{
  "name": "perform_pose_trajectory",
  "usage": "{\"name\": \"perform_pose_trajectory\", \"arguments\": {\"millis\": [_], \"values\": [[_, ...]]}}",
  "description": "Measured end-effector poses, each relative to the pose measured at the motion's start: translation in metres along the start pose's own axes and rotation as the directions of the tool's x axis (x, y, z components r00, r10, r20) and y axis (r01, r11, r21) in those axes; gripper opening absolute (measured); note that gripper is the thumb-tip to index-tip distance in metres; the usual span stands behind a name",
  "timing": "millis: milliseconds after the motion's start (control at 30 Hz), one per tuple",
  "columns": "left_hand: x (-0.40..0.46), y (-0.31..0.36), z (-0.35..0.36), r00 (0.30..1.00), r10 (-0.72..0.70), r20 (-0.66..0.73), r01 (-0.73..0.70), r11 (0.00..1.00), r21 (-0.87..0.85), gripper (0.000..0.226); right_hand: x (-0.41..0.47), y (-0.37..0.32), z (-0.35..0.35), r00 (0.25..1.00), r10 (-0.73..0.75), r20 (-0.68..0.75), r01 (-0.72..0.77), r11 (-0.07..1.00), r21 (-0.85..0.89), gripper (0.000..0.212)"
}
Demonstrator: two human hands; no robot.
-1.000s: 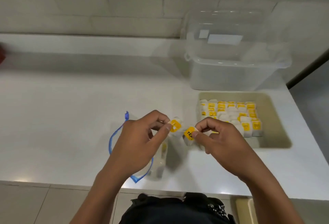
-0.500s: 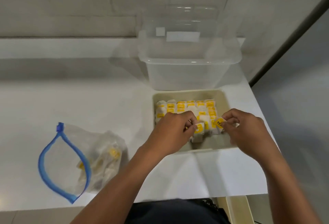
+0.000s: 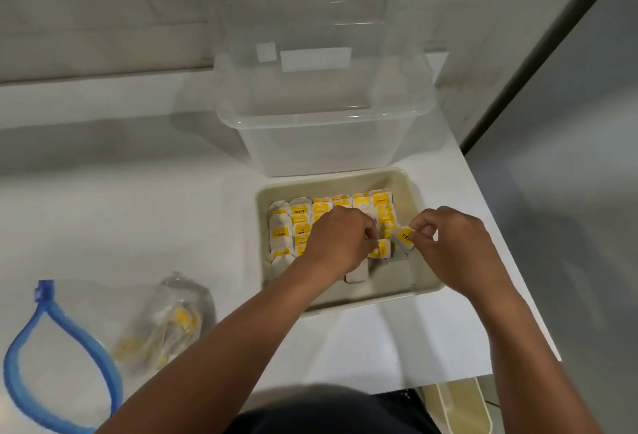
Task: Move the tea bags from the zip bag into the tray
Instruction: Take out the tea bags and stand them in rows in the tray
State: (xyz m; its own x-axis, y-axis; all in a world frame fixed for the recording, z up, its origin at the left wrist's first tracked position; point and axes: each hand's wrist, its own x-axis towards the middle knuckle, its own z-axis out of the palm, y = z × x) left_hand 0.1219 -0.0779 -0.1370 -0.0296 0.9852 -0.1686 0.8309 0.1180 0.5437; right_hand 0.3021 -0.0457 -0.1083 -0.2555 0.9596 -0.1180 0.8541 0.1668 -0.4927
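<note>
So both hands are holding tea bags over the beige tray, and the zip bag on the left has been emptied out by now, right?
Not quite. The zip bag is not empty: the head view shows several yellow-tagged tea bags inside it. The rest holds: the left hand and right hand each pinch a tea bag over the beige tray.

White counter (image 3: pixel 138 212): beige tray (image 3: pixel 426 287), clear bin (image 3: pixel 324 143), open zip bag (image 3: pixel 103 337).
</note>
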Motion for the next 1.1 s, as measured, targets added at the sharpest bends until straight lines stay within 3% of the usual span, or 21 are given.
{"name": "perform_pose_trajectory", "arguments": {"millis": [100,300,567,733,900,1000,1100], "values": [[0.005,-0.002,-0.001,0.998,-0.02,0.054,0.019,1.0,0.022,0.007,0.004,0.0,0.0,1.0,0.01,-0.011,-0.01,1.0,0.005,0.006],[0.006,0.002,-0.008,0.954,0.024,0.299,0.01,0.994,-0.113,0.005,0.005,-0.001,-0.002,1.0,-0.004,0.007,0.004,1.0,0.01,0.004],[0.016,-0.003,0.011,0.993,-0.024,0.119,-0.007,0.967,0.255,0.011,0.007,-0.003,-0.002,0.999,0.012,0.045,-0.011,1.0,-0.022,0.005],[0.021,-0.005,0.016,0.998,0.009,0.069,-0.03,0.951,0.307,0.009,0.007,-0.003,-0.001,0.999,0.012,0.041,-0.01,0.999,-0.048,0.013],[0.021,-0.008,0.013,0.998,0.043,0.056,-0.055,0.97,0.239,0.017,0.009,-0.003,0.0,0.999,-0.002,0.044,0.006,0.996,-0.086,0.021],[0.019,-0.005,0.005,0.99,0.143,-0.001,-0.142,0.988,0.064,0.017,0.008,-0.002,0.0,0.998,-0.009,0.057,0.014,0.995,-0.096,0.021],[0.02,0.002,-0.002,0.958,0.275,0.084,-0.266,0.959,-0.097,0.023,0.009,-0.003,-0.001,0.998,-0.001,0.07,0.006,0.997,-0.08,0.019]]}}
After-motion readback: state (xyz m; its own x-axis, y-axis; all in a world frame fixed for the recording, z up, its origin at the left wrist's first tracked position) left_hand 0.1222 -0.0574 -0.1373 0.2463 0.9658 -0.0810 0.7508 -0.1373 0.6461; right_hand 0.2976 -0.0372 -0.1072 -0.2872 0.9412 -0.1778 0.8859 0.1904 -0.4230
